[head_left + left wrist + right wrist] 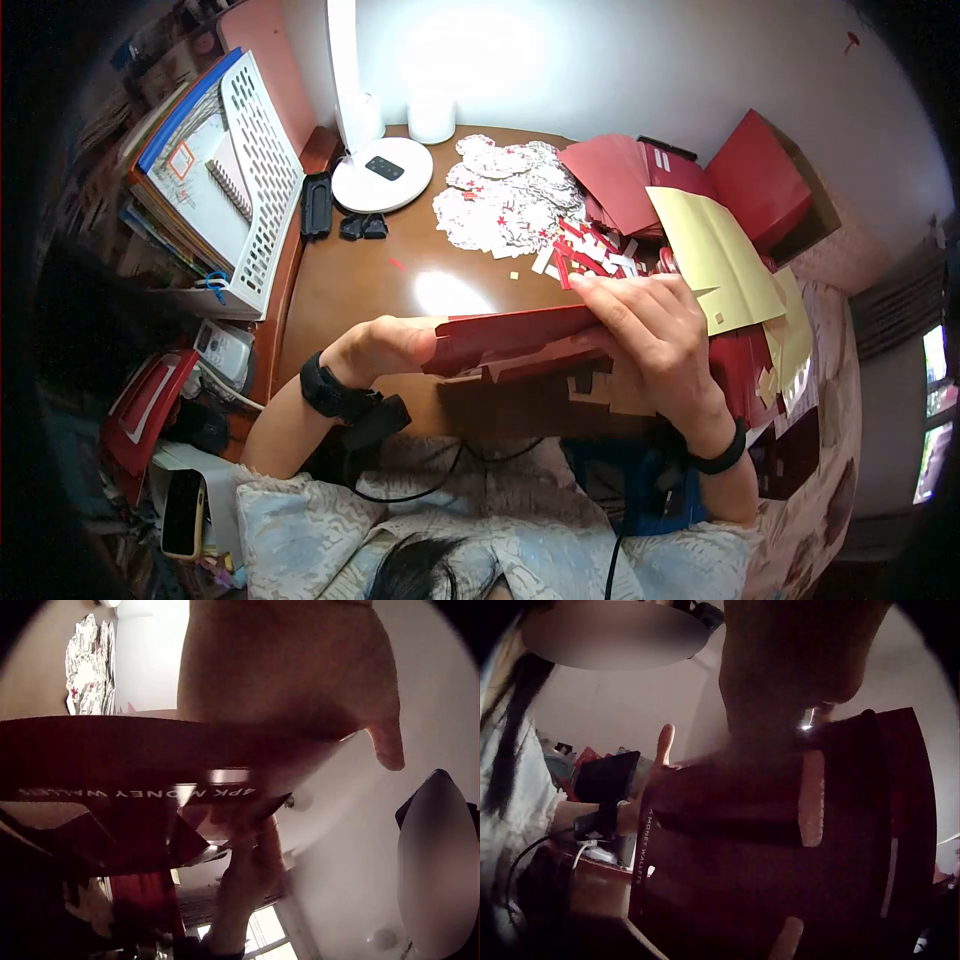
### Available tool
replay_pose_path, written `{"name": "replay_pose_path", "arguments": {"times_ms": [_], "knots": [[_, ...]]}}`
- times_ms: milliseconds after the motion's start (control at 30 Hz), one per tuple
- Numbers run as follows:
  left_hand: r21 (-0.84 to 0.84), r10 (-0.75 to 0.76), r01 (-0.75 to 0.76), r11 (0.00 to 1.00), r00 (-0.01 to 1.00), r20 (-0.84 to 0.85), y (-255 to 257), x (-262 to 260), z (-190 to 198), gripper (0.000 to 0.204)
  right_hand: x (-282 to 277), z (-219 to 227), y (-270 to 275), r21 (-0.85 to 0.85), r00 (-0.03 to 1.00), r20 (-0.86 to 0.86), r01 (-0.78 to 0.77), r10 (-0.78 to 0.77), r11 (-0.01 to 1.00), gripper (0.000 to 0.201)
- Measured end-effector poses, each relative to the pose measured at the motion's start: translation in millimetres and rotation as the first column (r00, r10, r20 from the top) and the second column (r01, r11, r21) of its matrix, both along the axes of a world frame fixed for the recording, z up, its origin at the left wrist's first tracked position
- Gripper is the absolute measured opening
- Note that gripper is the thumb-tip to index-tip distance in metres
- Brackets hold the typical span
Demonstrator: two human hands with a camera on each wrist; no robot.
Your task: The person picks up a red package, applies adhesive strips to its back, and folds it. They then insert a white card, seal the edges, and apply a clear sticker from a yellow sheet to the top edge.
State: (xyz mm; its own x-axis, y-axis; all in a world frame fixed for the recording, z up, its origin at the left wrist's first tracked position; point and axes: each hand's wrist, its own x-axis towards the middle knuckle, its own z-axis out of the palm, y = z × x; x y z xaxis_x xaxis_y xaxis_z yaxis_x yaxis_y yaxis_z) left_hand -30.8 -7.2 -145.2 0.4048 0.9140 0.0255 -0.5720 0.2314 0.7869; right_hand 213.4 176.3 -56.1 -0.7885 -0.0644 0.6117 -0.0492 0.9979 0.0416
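A dark red card sleeve (520, 335), printed "4PK MONEY WALLETS" in the left wrist view, is held up between both hands above the desk's front. My left hand (390, 343) holds its left end; the fingers are hidden behind the card, and the thumb sticks up past the edge in the right wrist view. My right hand (650, 325) grips the right end, fingers over the top edge. Long cut-out slots show in the sleeve's face (727, 862). Beyond the hands lie a pile of white paper circles with red marks (510, 200) and red and white paper strips (590, 250).
A white lamp base (383, 175) stands at the back left, beside a white file rack (265, 185). At the right are red cards (615, 180), a red box (760, 185) and yellow paper sheets (715, 260). Small black pieces (363, 228) lie near the lamp.
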Motion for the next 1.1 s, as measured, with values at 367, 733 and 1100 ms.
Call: {"name": "replay_pose_path", "arguments": {"times_ms": [367, 733, 1100], "knots": [[-0.020, 0.123, -0.137, 0.990, 0.937, -0.326, 1, 14, 55, 0.095, 9, -1, -1, 0.154, 0.998, 0.052, 0.016, -0.025, 0.988, 0.037], [-0.126, 0.081, -0.202, 0.971, 0.778, -0.623, -6, 17, 66, 0.069, -20, 4, -20, 0.188, 0.996, 0.060, -0.069, 0.059, 0.980, 0.041], [0.382, 0.416, -0.165, 0.909, 0.382, -0.825, -19, 13, 100, 0.044, -23, -1, -21, 0.203, 0.995, 0.083, -0.063, 0.047, 0.977, 0.036]]}}
